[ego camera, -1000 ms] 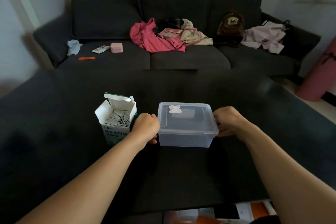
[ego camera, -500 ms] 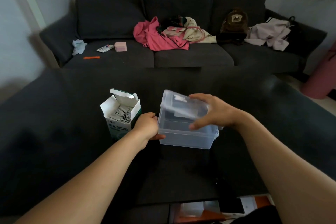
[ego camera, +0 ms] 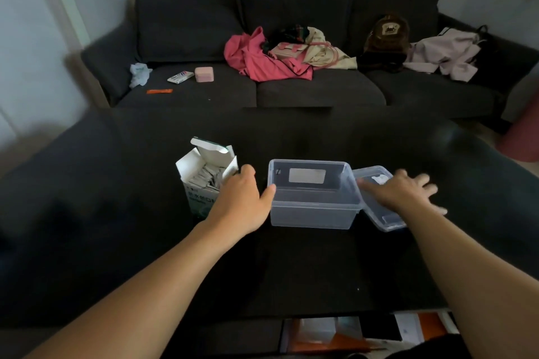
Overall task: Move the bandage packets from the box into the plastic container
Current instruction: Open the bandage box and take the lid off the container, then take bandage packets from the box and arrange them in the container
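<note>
Clear plastic container (ego camera: 313, 198) open on dark surface (ego camera: 306, 265), between both hands, long side running left-right. Left hand (ego camera: 240, 201) loosely curled, thumb touching container's left wall. Right hand (ego camera: 404, 191) spread flat on lid (ego camera: 379, 207), lid leaning against container's right side. Open bandage box (ego camera: 205, 175) upright just left of left hand, packets (ego camera: 208, 179) inside.

The desk (ego camera: 291, 271) is dark, almost black, and wide. On it stands a white cardboard box (ego camera: 204, 181) left of the middle, with its top flaps open and bandage packets (ego camera: 208, 178) inside. Just to the right of it sits the clear plastic container (ego camera: 315, 207), open. The container's lid (ego camera: 379, 213) lies at its right side, tilted, with one edge against the container wall. The near part and the far part of the desk carry nothing.
</note>
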A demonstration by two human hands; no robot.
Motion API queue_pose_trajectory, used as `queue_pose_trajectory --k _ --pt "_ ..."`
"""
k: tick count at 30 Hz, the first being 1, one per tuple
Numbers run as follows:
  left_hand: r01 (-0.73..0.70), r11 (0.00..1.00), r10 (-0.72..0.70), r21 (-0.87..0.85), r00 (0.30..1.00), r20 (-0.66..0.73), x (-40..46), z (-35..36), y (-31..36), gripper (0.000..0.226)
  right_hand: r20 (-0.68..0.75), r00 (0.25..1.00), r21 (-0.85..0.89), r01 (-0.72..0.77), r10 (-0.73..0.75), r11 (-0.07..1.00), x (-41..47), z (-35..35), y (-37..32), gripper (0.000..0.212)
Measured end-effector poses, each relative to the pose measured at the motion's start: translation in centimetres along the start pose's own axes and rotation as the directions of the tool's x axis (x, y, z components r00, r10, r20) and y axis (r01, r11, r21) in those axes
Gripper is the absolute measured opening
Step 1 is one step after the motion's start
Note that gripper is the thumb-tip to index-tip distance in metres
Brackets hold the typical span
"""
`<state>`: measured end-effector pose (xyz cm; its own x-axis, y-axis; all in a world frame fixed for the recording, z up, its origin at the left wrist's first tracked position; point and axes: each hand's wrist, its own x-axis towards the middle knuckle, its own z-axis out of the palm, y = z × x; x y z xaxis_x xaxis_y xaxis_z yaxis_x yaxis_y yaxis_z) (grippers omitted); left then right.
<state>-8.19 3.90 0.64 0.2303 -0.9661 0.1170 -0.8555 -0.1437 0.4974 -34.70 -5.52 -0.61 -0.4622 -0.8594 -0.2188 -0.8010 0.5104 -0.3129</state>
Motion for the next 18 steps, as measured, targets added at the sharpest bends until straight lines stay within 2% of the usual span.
queue_pose_trajectory --k 1,2,3,4,5,6,7,8,9,10,11,13,16,18 --pt "-0.1 0.995 0.097 -0.014 0.988 -0.116 -0.2 -0.8 -0.2 0.038 -0.121 0.986 0.051 0.122 -0.115 0.991 -1.0 -0.8 -1.1 0.089" --pt "-0.198 0.979 0.178 -0.055 0.949 -0.259 -0.5 -2.1 -0.6 0.027 -0.243 0.932 0.135 0.307 -0.269 0.942 -2.6 -1.6 -2.7 0.066" --pt "-0.281 0.956 0.224 -0.085 0.884 -0.41 -0.5 -3.3 -0.9 0.021 -0.32 0.851 0.243 0.498 -0.416 0.832 -4.6 -2.4 -4.1 0.042" --pt "-0.323 0.941 0.221 -0.095 0.805 -0.55 -0.5 -4.7 -1.8 0.019 -0.332 0.759 0.349 0.65 -0.56 0.675 -7.4 -2.8 -6.0 0.023" --pt "-0.333 0.935 0.181 -0.119 0.741 -0.646 -0.3 -5.7 -2.9 0.017 -0.289 0.655 0.413 0.743 -0.699 0.526 -10.3 -2.9 -7.5 0.013" --pt "-0.3 0.94 0.112 -0.162 0.721 -0.684 -0.1 -6.5 -4.5 0.015 -0.225 0.523 0.421 0.813 -0.822 0.403 -13.0 -2.6 -9.0 0.011" --pt "-0.224 0.95 0.023 -0.218 0.745 -0.667 0.1 -6.9 -6.0 0.017 -0.174 0.39 0.384 0.872 -0.904 0.302 -15.1 -1.7 -10.3 0.011" --pt "-0.101 0.959 -0.08 -0.265 0.8 -0.595 0.3 -7.2 -7.7 0.027 -0.137 0.28 0.336 0.916 -0.95 0.222 -16.7 -0.4 -11.6 0.011" --pt "0.027 0.953 -0.176 -0.302 0.86 -0.48 0.6 -7.0 -9.0 0.04 -0.109 0.226 0.283 0.941 -0.968 0.187 -17.6 0.8 -12.6 0.013" --pt "0.126 0.935 -0.245 -0.332 0.907 -0.344 0.8 -6.8 -10.2 0.051 -0.082 0.218 0.23 0.954 -0.972 0.195 -18.1 2.1 -13.6 0.015" --pt "0.178 0.909 -0.273 -0.377 0.938 -0.215 0.9 -6.4 -10.8 0.054 -0.055 0.253 0.161 0.957 -0.966 0.242 -18.1 3.2 -14.2 0.018" --pt "0.204 0.847 -0.26 -0.491 0.964 -0.048 0.9 -5.8 -11.2 0.041 -0.032 0.36 0.029 0.933 -0.932 0.359 -17.5 4.3 -15.2 0.02" --pt "0.191 0.858 -0.235 -0.477 0.971 -0.035 0.8 -5.1 -11.0 0.027 -0.076 0.465 -0.033 0.883 -0.882 0.469 -16.2 4.6 -15.9 0.016" --pt "0.189 0.854 -0.227 -0.485 0.974 -0.021 0.9 -5.1 -10.7 0.026 -0.085 0.496 -0.033 0.865 -0.864 0.5 -15.4 4.6 -16.2 0.017"
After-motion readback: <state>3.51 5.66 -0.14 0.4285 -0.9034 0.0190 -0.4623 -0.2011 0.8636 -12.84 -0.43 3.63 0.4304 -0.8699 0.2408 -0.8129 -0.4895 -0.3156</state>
